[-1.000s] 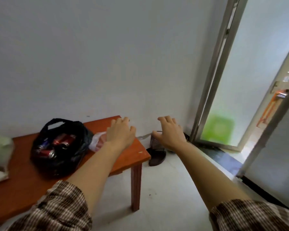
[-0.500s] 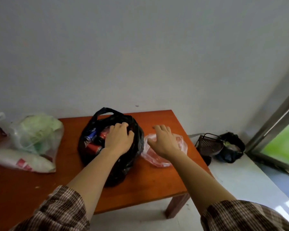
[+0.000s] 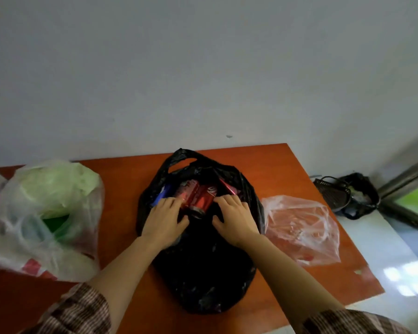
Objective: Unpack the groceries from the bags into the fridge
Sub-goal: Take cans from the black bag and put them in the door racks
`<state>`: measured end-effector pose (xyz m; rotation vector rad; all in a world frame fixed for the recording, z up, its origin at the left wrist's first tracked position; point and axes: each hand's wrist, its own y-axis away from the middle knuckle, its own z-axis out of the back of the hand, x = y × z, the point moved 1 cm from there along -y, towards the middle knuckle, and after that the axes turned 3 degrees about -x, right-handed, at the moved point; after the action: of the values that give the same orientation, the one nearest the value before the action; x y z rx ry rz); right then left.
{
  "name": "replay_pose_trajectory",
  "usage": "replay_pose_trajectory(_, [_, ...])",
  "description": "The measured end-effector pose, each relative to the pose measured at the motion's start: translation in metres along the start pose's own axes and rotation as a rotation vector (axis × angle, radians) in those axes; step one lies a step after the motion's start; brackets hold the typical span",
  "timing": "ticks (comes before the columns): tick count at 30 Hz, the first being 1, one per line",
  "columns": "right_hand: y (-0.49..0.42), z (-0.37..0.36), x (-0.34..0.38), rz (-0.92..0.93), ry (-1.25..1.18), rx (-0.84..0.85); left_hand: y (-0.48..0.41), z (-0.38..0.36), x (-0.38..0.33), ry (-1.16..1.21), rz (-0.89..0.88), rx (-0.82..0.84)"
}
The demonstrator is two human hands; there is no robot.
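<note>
A black plastic bag [image 3: 203,268] lies open in the middle of the orange-brown table [image 3: 275,169]. Inside it show red drink cans [image 3: 198,196] and a blue can [image 3: 162,192]. My left hand [image 3: 164,220] rests on the left side of the bag's mouth, its fingertips touching a red can. My right hand [image 3: 235,219] rests on the right side of the mouth, fingers against the same cans. The fingers of both hands are spread and only lightly bent, and neither hand holds anything. The fridge is not in view.
A clear bag with green vegetables [image 3: 46,213] lies at the table's left. A crumpled clear pinkish bag [image 3: 299,227] lies at the right. On the floor by the wall sit a dark basket and a black bag [image 3: 348,194]. A door frame stands at far right.
The view has swung left and down onto the table. Both hands moved from the air over the table's right end down onto the black bag's mouth.
</note>
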<state>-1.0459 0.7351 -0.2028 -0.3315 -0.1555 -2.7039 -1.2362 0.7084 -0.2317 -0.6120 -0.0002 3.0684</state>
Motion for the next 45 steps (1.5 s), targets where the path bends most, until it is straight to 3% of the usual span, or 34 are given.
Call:
replay_pose_trajectory(6, [-0.024,-0.040,0.018,-0.182,-0.033,0.088,-0.005,-0.014,0.051,-0.036,-0.276,0.239])
replay_pose_trajectory(10, [-0.050,-0.052,0.025,-0.556,-0.338,0.027,-0.015,-0.018,0.069,-0.065,-0.364,0.401])
replay_pose_trajectory(13, [-0.072,-0.063,0.030,-0.768,-0.555,-0.013,-0.024,-0.018,0.073,-0.164,-0.431,0.458])
replay_pose_trajectory(19, [-0.100,-0.075,0.037,-1.030,-0.650,0.066,-0.039,-0.021,0.063,-0.304,-0.457,0.512])
replay_pose_trajectory(24, [-0.098,-0.072,0.035,-1.018,-0.614,0.072,-0.048,-0.019,0.059,-0.290,-0.378,0.520])
replay_pose_trajectory(28, [-0.082,-0.061,0.028,-1.047,-0.631,0.082,-0.049,-0.017,0.061,-0.133,-0.210,0.498])
replay_pose_trajectory(33, [-0.051,-0.036,0.015,-1.193,-1.063,0.070,-0.042,-0.003,0.060,0.237,0.099,0.384])
replay_pose_trajectory(36, [-0.025,-0.011,0.011,-1.163,-1.280,0.093,-0.041,0.009,0.045,0.396,0.217,0.305])
replay_pose_trajectory(40, [0.017,0.032,0.002,-1.017,-1.484,0.063,-0.051,0.032,0.004,0.454,0.181,0.243])
replay_pose_trajectory(45, [0.102,0.097,-0.022,-0.901,-1.589,-0.196,-0.043,0.063,-0.087,0.525,0.031,0.192])
